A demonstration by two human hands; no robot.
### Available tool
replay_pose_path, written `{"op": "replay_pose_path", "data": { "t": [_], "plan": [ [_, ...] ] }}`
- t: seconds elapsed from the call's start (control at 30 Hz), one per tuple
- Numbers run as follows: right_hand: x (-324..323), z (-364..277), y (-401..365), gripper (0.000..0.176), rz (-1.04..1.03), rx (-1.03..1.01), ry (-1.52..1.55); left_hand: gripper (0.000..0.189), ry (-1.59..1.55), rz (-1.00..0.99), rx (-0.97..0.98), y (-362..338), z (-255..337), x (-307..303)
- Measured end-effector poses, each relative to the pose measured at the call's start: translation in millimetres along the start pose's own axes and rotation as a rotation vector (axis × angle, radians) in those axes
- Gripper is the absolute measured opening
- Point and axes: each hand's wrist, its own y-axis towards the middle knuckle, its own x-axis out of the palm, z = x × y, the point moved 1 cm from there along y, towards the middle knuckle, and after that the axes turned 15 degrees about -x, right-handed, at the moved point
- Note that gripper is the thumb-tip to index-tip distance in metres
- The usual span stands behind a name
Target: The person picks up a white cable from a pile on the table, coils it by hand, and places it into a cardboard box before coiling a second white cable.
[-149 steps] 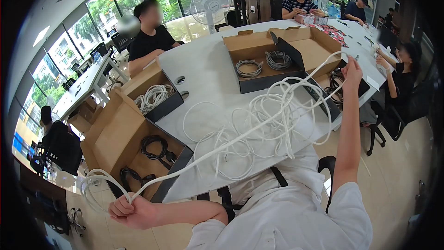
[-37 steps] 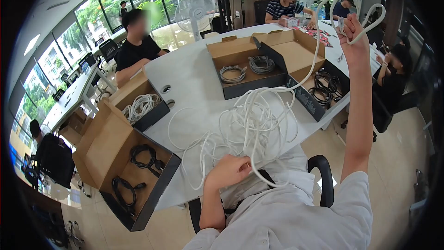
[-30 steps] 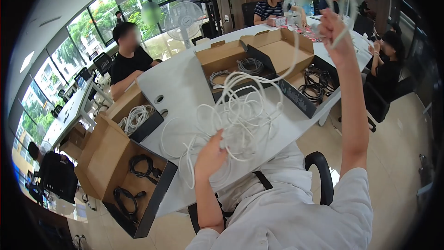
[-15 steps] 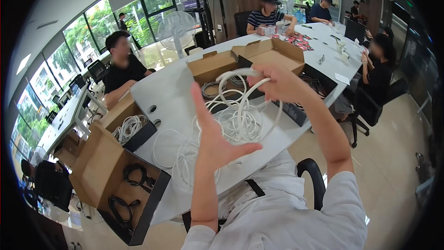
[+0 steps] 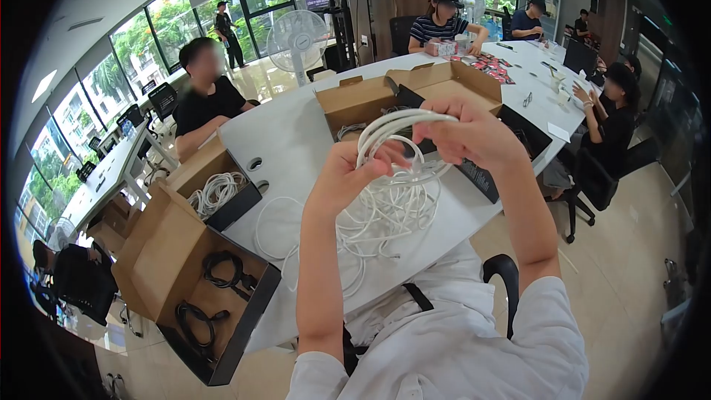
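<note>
Raised over the table, a white cable [image 5: 400, 124] is looped into a coil of several turns. My right hand [image 5: 466, 133] is closed around the coil's right side. My left hand [image 5: 348, 174] has its fingers curled around the coil's left side. Below both hands lies a tangled pile of white cables [image 5: 392, 222], partly hidden by the coil and my left forearm. A loose white loop [image 5: 259, 230] spreads leftward from the pile across the table.
On the left, an open cardboard box [image 5: 170, 274] contains black cables [image 5: 229, 272]; behind it, another box [image 5: 244, 207] holds bundled white cables [image 5: 217, 194]. More open boxes [image 5: 355, 107] stand beyond my hands. Several people sit around the white table [image 5: 296, 133].
My left hand, spread open and apart before, has moved up and closed on the coil. The coil is now rounder and gathered between both hands. The camera view has shifted slightly.
</note>
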Motion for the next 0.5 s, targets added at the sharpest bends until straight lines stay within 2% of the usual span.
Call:
{"op": "replay_pose_path", "data": {
  "t": [0.03, 0.07, 0.13, 0.2, 0.3, 0.4, 0.43, 0.5],
  "plan": [
    [-2.0, -1.1, 1.5, 0.02, 0.009, 0.002, 0.092, 0.038, -0.054, -0.085, 0.109, 0.6, 3.0, -1.0],
    [-2.9, -2.2, 2.8, 0.021, 0.019, 0.004, 0.182, 0.04, -0.159, -0.152, 0.083, -1.2, 6.8, -1.2],
    [3.4, -7.3, 7.2, 0.023, 0.054, -0.021, 0.172, 0.045, -0.368, -0.291, 0.025, -7.4, 19.4, 2.5],
    [14.3, -10.2, 11.4, 0.022, 0.11, -0.061, 0.13, 0.043, -0.543, -0.153, -0.02, -10.0, 28.4, 10.4],
    [20.4, -2.8, 21.6, 0.028, 0.067, -0.146, 0.005, 0.037, -0.805, 0.031, -0.097, -14.5, 41.8, 16.2],
    [29.9, 15.5, 31.8, 0.036, 0.057, -0.206, -0.09, 0.035, -0.79, 0.256, -0.084, -15.6, 31.5, 2.2],
    [30.0, 18.4, 32.1, 0.044, 0.051, -0.193, -0.058, 0.035, -0.801, 0.287, -0.068, -15.4, 28.7, -3.0],
    [31.7, 38.6, 30.1, 0.051, 0.19, -0.32, -0.129, 0.033, -0.819, 0.364, -0.021, -15.2, 28.3, -15.2]
  ]
}}
